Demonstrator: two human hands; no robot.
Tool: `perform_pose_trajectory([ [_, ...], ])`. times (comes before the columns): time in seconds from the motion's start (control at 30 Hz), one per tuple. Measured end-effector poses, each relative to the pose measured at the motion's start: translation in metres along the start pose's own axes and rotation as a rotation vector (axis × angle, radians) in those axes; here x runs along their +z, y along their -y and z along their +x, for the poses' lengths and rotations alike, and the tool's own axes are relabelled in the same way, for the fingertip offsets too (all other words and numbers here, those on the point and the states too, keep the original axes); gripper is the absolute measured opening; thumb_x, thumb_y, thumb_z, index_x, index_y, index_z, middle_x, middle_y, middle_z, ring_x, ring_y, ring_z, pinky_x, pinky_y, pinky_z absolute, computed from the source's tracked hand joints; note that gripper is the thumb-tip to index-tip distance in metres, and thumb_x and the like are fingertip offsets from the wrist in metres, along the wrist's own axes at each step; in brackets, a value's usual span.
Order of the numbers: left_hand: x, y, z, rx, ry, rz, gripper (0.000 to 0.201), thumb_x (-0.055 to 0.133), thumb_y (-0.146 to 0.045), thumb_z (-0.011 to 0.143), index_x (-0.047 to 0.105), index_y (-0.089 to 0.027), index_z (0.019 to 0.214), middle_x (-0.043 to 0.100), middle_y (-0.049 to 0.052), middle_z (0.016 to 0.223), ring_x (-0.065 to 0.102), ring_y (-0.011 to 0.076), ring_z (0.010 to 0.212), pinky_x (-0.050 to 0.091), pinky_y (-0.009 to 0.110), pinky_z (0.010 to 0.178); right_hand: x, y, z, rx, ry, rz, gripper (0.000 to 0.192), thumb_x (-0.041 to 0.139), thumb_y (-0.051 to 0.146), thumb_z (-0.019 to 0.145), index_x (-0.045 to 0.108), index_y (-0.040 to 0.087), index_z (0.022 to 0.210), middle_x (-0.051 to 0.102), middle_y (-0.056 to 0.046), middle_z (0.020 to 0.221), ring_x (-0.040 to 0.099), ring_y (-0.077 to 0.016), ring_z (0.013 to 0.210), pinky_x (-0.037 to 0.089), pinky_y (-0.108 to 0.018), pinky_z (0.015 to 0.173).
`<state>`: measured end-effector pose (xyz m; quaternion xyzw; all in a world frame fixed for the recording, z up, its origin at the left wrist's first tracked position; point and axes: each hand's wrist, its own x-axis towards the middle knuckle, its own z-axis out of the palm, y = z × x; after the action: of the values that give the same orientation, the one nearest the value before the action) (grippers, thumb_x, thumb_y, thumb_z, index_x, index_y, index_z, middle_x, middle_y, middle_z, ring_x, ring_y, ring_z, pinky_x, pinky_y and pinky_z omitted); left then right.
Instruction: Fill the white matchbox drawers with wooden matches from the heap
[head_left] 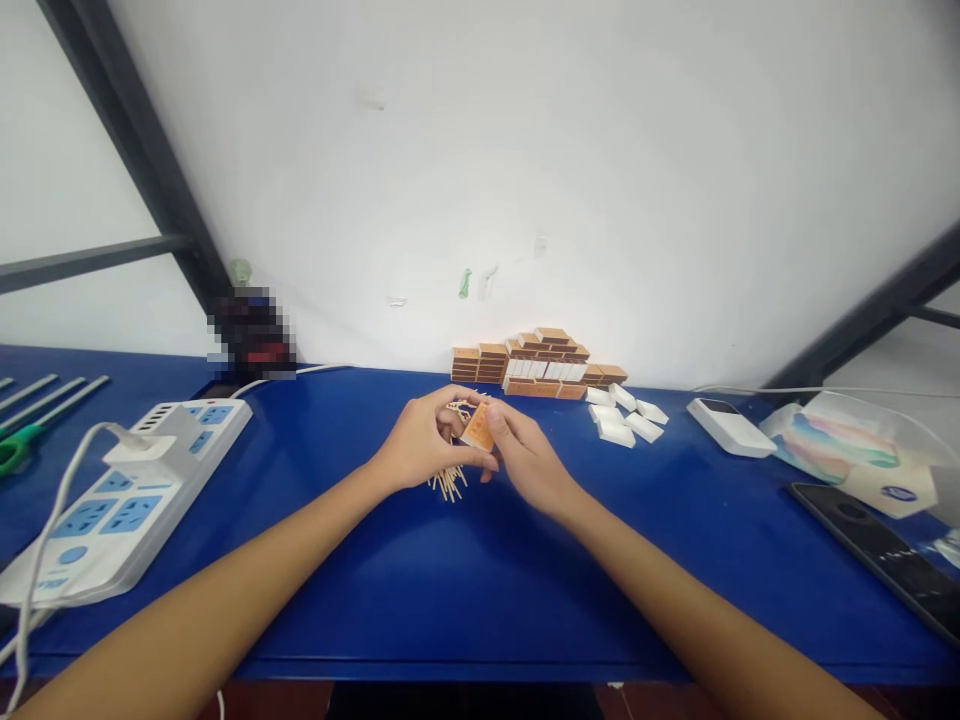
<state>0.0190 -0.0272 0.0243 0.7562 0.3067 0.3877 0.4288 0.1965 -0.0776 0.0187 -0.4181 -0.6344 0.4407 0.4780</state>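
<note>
Both my hands meet over the middle of the blue table (465,590). My right hand (529,455) grips a small orange matchbox (478,426). My left hand (424,445) holds a bunch of matchsticks (448,480), whose lower ends stick out beneath its fingers, and its fingertips touch the box. How far the sticks reach into the box is hidden by my fingers.
A stack of orange matchboxes (536,362) stands against the wall, with several white inner trays (622,415) to its right. A white power strip (127,485) lies at the left. At the right are a white device (731,427), a tissue pack (855,450) and a dark phone (881,555).
</note>
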Motion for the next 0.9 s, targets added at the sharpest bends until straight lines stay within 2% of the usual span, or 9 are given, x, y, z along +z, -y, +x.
perform_pose_trajectory([
  [0.07,-0.001,-0.002,-0.002,0.018,0.012,0.067,0.072,0.099,-0.04,0.058,0.068,-0.022,0.121,0.06,-0.008,0.061,0.049,0.0089,0.051,0.037,0.021,0.05,-0.002,-0.002,0.0,0.007,0.036,-0.022,0.054,0.042,0.069,0.101,0.065,0.02,0.106,0.06,-0.002,0.079,0.058,-0.0151,0.06,0.056,-0.031,0.053],
  [0.17,-0.003,0.0,-0.003,0.064,0.013,0.173,0.063,0.092,-0.045,0.069,0.071,-0.023,0.123,0.064,-0.004,0.07,0.052,0.0103,0.055,0.041,0.023,0.052,-0.015,-0.007,-0.001,0.025,0.066,-0.06,0.057,0.037,0.069,0.102,0.063,0.021,0.116,0.064,-0.003,0.082,0.062,-0.0182,0.067,0.053,-0.03,0.053],
  [0.23,-0.005,0.004,-0.003,0.106,-0.055,0.267,0.05,0.087,-0.046,0.077,0.073,-0.023,0.119,0.064,-0.003,0.069,0.054,0.0118,0.057,0.044,0.025,0.056,-0.027,-0.012,-0.001,0.002,0.032,-0.204,0.058,0.032,0.067,0.104,0.066,0.021,0.112,0.066,-0.004,0.079,0.063,-0.019,0.068,0.05,-0.03,0.055],
  [0.33,-0.012,0.011,0.005,0.118,-0.157,0.364,0.044,0.085,-0.045,0.079,0.074,-0.022,0.114,0.071,0.0,0.079,0.061,0.0148,0.066,0.048,0.027,0.061,-0.045,-0.016,-0.001,-0.091,-0.048,-0.531,0.057,0.028,0.06,0.108,0.069,0.021,0.102,0.071,-0.005,0.081,0.066,-0.0202,0.074,0.049,-0.034,0.071],
  [0.43,-0.026,0.021,0.03,0.06,-0.287,0.388,0.04,0.081,-0.041,0.083,0.07,-0.021,0.116,0.076,0.005,0.096,0.068,0.017,0.073,0.052,0.03,0.067,-0.061,-0.017,0.0,-0.146,-0.114,-0.758,0.05,0.029,0.053,0.109,0.068,0.021,0.109,0.073,-0.007,0.09,0.068,-0.0231,0.083,0.046,-0.035,0.078],
  [0.53,-0.044,0.031,0.068,0.055,-0.306,0.462,0.033,0.078,-0.034,0.084,0.065,-0.02,0.111,0.077,0.008,0.11,0.071,0.0185,0.082,0.055,0.033,0.076,-0.071,-0.015,0.001,-0.136,-0.166,-0.833,0.05,0.027,0.049,0.11,0.065,0.022,0.094,0.072,-0.006,0.084,0.067,-0.0228,0.079,0.042,-0.033,0.073],
  [0.63,-0.054,0.04,0.103,0.024,-0.298,0.554,0.03,0.078,-0.033,0.083,0.065,-0.019,0.107,0.078,0.005,0.099,0.069,0.0182,0.077,0.054,0.033,0.075,-0.074,-0.014,0.002,-0.128,-0.194,-0.866,0.048,0.028,0.048,0.11,0.058,0.023,0.083,0.07,-0.005,0.08,0.065,-0.0211,0.074,0.039,-0.031,0.069],
  [0.7,-0.053,0.047,0.118,-0.002,-0.3,0.591,0.03,0.081,-0.032,0.079,0.069,-0.019,0.103,0.077,0.004,0.09,0.068,0.0192,0.072,0.052,0.034,0.073,-0.075,-0.014,0.002,-0.12,-0.195,-0.891,0.048,0.028,0.048,0.111,0.056,0.023,0.08,0.07,-0.004,0.078,0.065,-0.0202,0.072,0.036,-0.031,0.067],
  [0.9,-0.036,0.06,0.128,-0.058,-0.34,0.679,0.029,0.084,-0.037,0.078,0.073,-0.02,0.097,0.077,0.005,0.086,0.071,0.0241,0.081,0.051,0.037,0.078,-0.072,-0.017,0.007,-0.11,-0.194,-1.005,0.049,0.03,0.044,0.111,0.056,0.023,0.075,0.07,-0.004,0.076,0.064,-0.02,0.071,0.031,-0.031,0.064],
])
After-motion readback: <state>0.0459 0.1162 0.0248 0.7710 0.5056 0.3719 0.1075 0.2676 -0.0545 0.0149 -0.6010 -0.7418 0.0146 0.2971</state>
